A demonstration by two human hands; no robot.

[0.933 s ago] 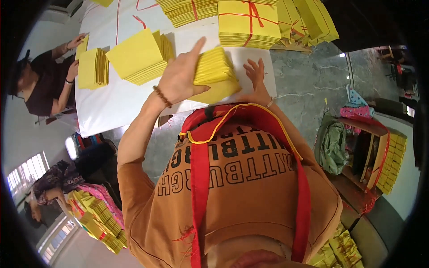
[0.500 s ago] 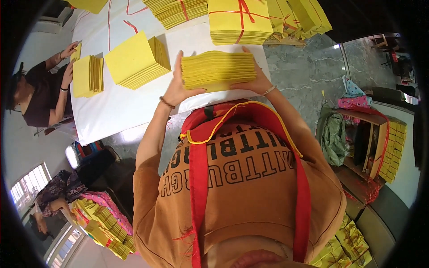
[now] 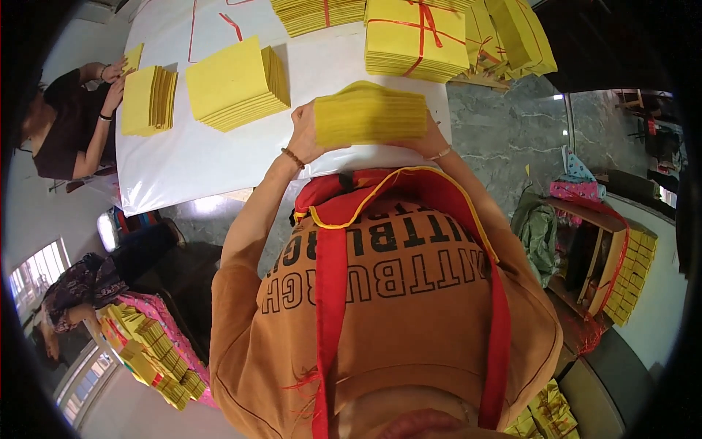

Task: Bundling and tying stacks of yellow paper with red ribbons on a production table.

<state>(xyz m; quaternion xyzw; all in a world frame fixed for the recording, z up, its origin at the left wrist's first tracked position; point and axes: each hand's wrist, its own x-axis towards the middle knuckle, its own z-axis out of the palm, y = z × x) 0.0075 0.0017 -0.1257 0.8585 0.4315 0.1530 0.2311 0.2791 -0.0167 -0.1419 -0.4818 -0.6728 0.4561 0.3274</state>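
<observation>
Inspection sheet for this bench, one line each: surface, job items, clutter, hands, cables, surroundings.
Surface: white-covered table.
Job items: yellow paper stack between the hands; two untied stacks to its left; red-tied bundles beyond.
Clutter: loose red ribbon behind the larger untied stack.
Hands: left hand grips the stack's left end, right hand its right end.
Cables: nothing seen.
Surroundings: co-worker handling paper at the table's left side; another person lower left; green sack and wooden cabinet at right; grey veined floor.

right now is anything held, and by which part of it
A stack of yellow paper, held at its two ends: left hand on the left end, right hand on the right.
</observation>
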